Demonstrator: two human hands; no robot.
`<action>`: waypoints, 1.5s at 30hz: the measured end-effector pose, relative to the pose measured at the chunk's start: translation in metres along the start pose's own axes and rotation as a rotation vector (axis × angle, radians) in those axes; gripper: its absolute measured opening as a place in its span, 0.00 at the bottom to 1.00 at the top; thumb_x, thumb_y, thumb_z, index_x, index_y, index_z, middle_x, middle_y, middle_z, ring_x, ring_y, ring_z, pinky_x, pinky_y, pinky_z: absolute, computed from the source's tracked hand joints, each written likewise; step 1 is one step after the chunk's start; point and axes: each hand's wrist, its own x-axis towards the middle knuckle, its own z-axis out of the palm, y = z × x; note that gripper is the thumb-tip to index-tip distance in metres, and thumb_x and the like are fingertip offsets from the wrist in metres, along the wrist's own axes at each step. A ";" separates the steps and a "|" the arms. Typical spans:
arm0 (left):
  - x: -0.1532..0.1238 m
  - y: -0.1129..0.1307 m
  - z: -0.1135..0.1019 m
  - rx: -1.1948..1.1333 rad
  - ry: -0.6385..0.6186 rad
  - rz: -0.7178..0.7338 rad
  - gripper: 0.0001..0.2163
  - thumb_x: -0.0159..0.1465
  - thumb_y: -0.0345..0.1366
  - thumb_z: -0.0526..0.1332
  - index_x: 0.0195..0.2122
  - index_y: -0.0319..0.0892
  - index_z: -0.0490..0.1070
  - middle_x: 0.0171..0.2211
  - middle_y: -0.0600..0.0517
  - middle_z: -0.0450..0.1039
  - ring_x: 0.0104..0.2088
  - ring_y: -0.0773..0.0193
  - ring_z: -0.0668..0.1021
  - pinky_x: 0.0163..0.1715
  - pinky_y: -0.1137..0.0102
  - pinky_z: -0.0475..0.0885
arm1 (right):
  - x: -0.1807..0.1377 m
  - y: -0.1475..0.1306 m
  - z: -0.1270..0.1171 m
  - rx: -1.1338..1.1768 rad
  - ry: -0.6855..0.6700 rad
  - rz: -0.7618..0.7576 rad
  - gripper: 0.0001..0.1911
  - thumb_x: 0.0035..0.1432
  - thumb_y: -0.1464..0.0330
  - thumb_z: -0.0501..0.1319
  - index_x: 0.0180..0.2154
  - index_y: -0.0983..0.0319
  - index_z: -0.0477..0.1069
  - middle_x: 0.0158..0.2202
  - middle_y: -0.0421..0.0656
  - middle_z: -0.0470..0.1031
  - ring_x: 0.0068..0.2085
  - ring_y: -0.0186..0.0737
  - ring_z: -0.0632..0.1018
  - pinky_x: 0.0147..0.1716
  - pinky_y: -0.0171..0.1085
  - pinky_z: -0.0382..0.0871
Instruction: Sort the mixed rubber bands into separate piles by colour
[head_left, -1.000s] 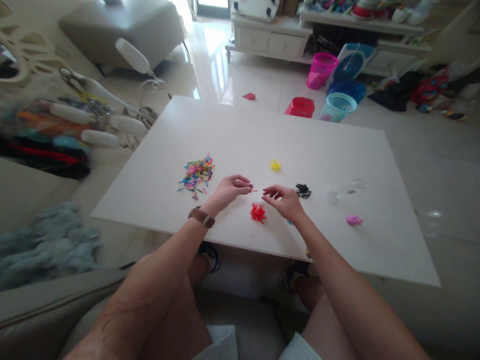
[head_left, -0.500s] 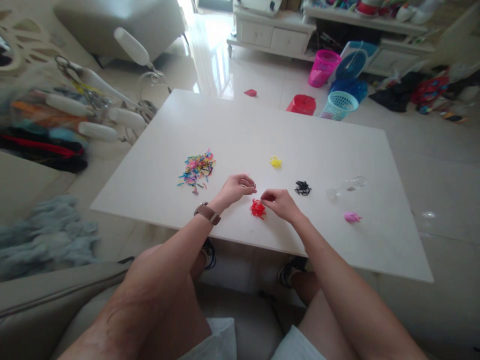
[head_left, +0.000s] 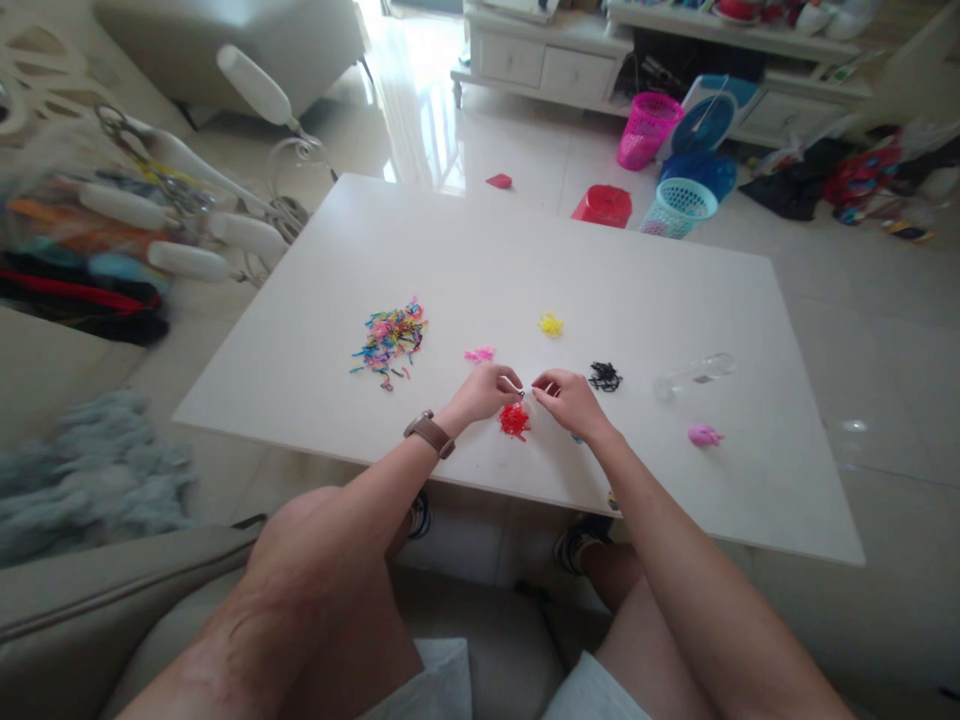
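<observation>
My left hand [head_left: 486, 390], with a brown-strapped watch [head_left: 430, 434] on the wrist, is closed in a pinch on a small dark bit that looks like a rubber band. Facing it, just a small gap away, my right hand [head_left: 568, 400] has thumb and fingertips together; what they hold is too small to make out. Both hands hover above a red pile of small rubber bands [head_left: 514, 422]. A pink pile [head_left: 480, 355] lies just beyond my left hand. The black pile [head_left: 605, 377] is right of my right hand, and a yellow pile [head_left: 550, 325] farther back. Some blue bits [head_left: 577, 438] show beneath my right wrist.
A larger mixed-colour pile [head_left: 390, 340] lies on the left of the white table [head_left: 450, 240]. On the right are a clear tube-like bottle [head_left: 694, 377] and a small pink object [head_left: 705, 435]. Baskets [head_left: 679, 208] and a red stool-like item [head_left: 603, 206] stand beyond the far edge.
My left hand has moved right and slightly nearer me, uncovering the pink pile. My right hand has lifted off the red pile and shifted right, uncovering blue bits.
</observation>
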 end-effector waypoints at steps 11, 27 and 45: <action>0.002 0.001 -0.001 -0.033 0.022 0.017 0.04 0.57 0.28 0.65 0.33 0.39 0.76 0.31 0.44 0.82 0.33 0.59 0.82 0.32 0.70 0.72 | -0.005 -0.001 -0.001 0.027 0.021 -0.028 0.06 0.58 0.70 0.62 0.35 0.60 0.78 0.35 0.43 0.81 0.31 0.37 0.78 0.35 0.36 0.70; 0.003 0.007 -0.002 -0.191 -0.015 -0.034 0.07 0.57 0.29 0.67 0.36 0.39 0.71 0.31 0.46 0.81 0.32 0.61 0.82 0.32 0.70 0.73 | 0.002 0.011 -0.023 0.137 0.124 0.059 0.05 0.54 0.67 0.65 0.30 0.61 0.78 0.27 0.42 0.80 0.29 0.37 0.78 0.32 0.35 0.69; -0.021 0.008 -0.149 0.334 0.846 -0.177 0.09 0.56 0.31 0.62 0.38 0.39 0.77 0.34 0.47 0.80 0.33 0.60 0.80 0.32 0.70 0.72 | -0.018 0.087 -0.076 -0.194 0.336 0.476 0.09 0.47 0.63 0.63 0.29 0.61 0.77 0.27 0.45 0.80 0.31 0.44 0.78 0.34 0.39 0.67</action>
